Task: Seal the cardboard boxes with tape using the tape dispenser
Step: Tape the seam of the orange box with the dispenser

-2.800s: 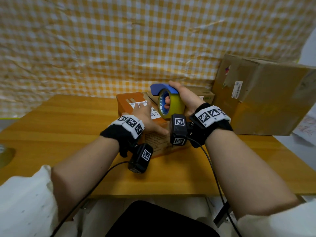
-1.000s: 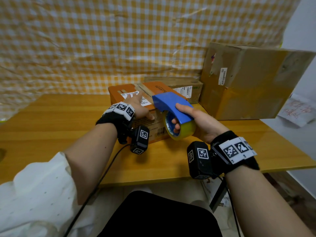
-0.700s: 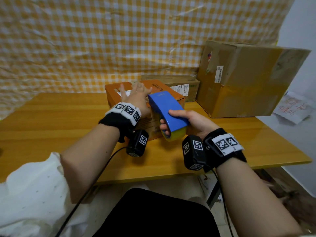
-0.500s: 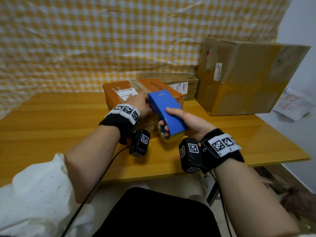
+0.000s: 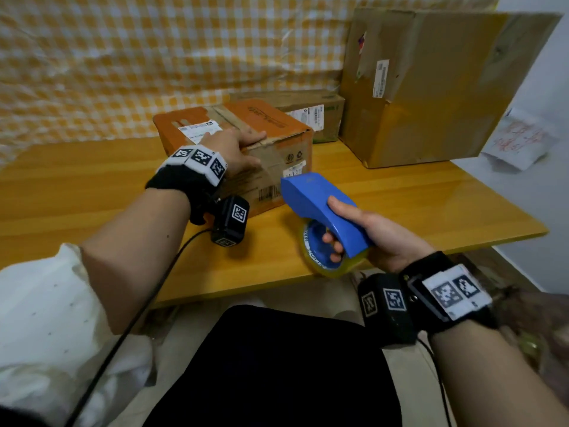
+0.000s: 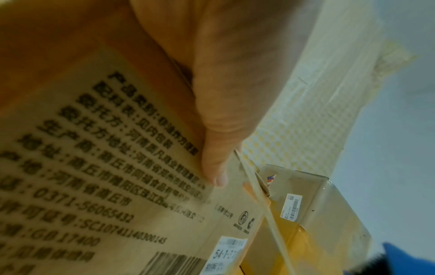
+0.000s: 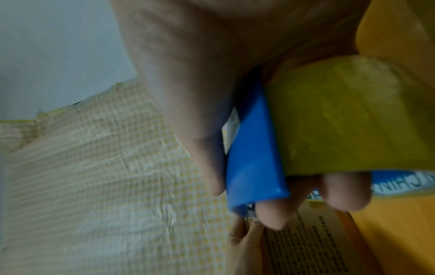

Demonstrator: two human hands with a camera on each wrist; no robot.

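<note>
A small orange cardboard box (image 5: 271, 124) stands mid-table, with tape along its top seam. My left hand (image 5: 237, 149) rests over its near top edge, fingers flat on the top and the thumb (image 6: 212, 130) pressed against the printed front face (image 6: 94, 167). My right hand (image 5: 363, 235) grips the blue tape dispenser (image 5: 317, 195) by its handle, fingers curled through the yellow tape roll (image 5: 323, 266). The dispenser hangs clear of the box, to its right and nearer me, over the table's front edge. The right wrist view shows the blue handle (image 7: 254, 148) and roll (image 7: 353, 121) close up.
A large cardboard box (image 5: 431, 81) stands at the back right. A low flat box (image 5: 301, 103) lies behind the orange one. The wooden table (image 5: 92, 186) backs onto a yellow checked cloth (image 5: 154, 57). A sheet of paper (image 5: 520, 140) lies beyond the table's right edge.
My right hand has drawn the dispenser from the box's top back toward me and away from the front face. My left hand has settled on the box's near top edge.
</note>
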